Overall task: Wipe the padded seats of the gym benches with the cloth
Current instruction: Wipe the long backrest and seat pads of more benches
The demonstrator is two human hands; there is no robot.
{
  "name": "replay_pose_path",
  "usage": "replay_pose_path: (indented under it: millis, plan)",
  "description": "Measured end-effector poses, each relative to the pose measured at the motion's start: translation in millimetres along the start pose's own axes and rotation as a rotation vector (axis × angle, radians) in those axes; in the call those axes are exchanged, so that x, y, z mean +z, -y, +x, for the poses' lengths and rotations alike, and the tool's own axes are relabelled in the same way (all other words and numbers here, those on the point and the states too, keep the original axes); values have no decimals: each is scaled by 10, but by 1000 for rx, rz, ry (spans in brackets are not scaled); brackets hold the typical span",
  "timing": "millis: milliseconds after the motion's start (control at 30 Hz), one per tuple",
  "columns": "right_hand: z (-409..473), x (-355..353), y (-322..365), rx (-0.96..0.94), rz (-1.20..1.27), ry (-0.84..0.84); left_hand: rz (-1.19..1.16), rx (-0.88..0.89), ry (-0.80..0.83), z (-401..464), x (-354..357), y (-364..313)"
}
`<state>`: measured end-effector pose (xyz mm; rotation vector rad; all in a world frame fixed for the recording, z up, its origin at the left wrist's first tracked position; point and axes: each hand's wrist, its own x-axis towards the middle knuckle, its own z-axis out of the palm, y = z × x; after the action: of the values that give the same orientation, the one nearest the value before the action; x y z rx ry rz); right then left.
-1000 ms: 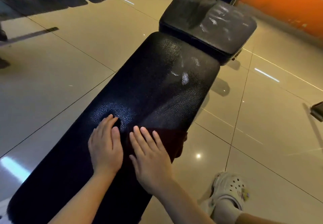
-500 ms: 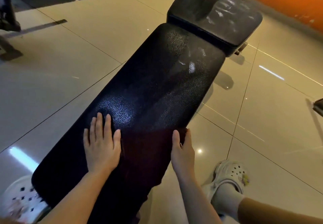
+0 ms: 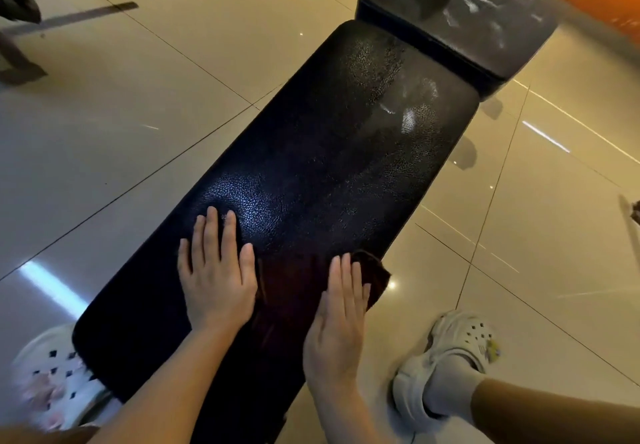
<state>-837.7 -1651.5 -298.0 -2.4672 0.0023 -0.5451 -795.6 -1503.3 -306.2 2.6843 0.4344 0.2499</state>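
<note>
cloth overhangs bench edge — right hand flat

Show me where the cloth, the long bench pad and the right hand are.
cloth (image 3: pixel 294 291), head view, dark red middle between the hands.
long bench pad (image 3: pixel 346 166), head view, centre of its black top.
right hand (image 3: pixel 341 319), head view, back of the hand.

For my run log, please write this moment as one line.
left hand: flat on long bench pad | right hand: flat on dark cloth at pad's right edge | small pad: smeared
</note>
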Motion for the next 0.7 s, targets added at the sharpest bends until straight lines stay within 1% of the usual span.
replay_pose_path:
  millis: [67,233,300,367,500,567,633,700]
  plan:
    - [2,-49,45,-64,-71,98,-18,-7,2,-7,-10,-2]
    - [345,-323,-84,-483,-191,432,-35,-4,1,-17,-44,-10]
    - [559,-373,-144,-545,-265,511,-46,-5,-3,-14,-50,-11]
    - [826,-364,-218,-505,-345,504,-56,-9,-13,-9,-52,-12]
    - [1592,-338,-403,-398,-497,386,-58,-22,-28,5,-41,-36]
    - [1915,-356,-459,-330,-539,368,-37,-20,-22,-2,-33,-34]
    - [2074,-351,-477,-288,-555,350,-16,-16,-19,-4,-29,-31]
    - [2065,-313,-433,-293,-534,343,-9,-21,-16,1,-22,-30]
